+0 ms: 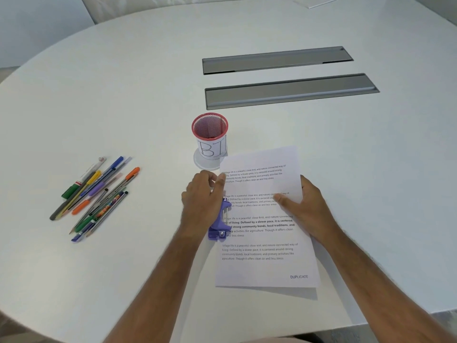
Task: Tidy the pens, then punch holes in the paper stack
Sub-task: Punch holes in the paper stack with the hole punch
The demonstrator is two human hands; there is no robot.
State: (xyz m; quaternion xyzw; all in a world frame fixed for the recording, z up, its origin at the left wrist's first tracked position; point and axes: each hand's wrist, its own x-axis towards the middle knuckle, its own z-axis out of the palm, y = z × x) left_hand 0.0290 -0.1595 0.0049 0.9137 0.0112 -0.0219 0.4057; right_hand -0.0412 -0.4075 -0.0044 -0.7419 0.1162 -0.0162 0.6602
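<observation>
Pens (95, 196) lie loose beside the empty mesh cup (209, 134) — untidied — while the left hand (202, 201) grips the purple punch (220, 222) and the right hand (305, 206), thumb over, grasps the paper stack (262, 243).

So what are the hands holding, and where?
The left hand presses the purple hole punch from above; the right hand holds the paper stack by its right edge.

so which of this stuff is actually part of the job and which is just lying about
Part of the job:
- loose pens, in a heap on the table
- red mesh cup, no pens in it
- paper stack, held by right hand
- purple hole punch under left hand

Just there:
- two grey slot covers
- white table
</observation>
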